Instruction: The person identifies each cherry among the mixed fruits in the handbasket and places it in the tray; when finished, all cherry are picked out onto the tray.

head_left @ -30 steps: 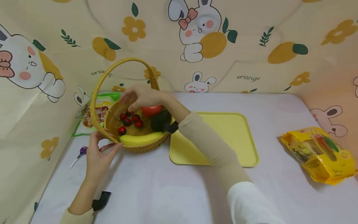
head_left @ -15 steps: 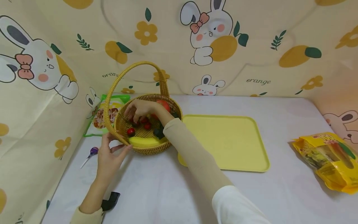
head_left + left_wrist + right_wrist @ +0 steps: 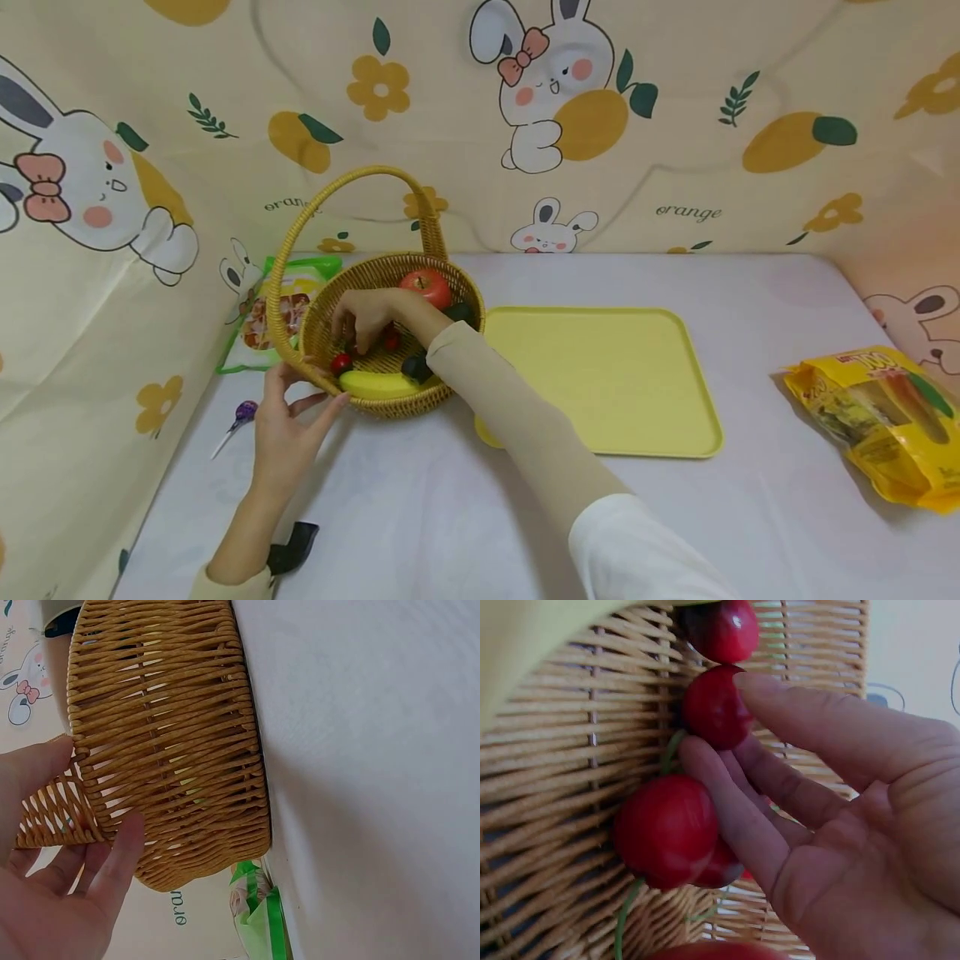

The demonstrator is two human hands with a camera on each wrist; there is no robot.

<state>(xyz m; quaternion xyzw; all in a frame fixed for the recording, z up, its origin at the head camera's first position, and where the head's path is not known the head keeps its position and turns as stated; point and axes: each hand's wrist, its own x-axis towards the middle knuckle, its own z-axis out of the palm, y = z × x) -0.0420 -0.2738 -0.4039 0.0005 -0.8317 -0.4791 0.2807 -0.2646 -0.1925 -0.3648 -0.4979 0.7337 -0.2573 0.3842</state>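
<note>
Head view, one basket (image 3: 405, 407), handle (image 3: 431, 233) arching upward, one banana (image 3: 378, 386) crosswise inside basket's front, left hand (image 3: 288, 433) gripping basket's left side, right hand (image 3: 847, 825) pinching one round cherry (image 3: 718, 709) inside, at least three others there

A long, close-fitting beige fabric sleeve (image 3: 517, 408) covers the right forearm, running out from under a looser, plain white fabric sleeve (image 3: 645, 550). A matching beige fabric cuff (image 3: 232, 585) ends at the left wrist, beside a small, angular black piece (image 3: 294, 547). The left hand (image 3: 288, 429) and right hand (image 3: 367, 317) are bare.
</note>
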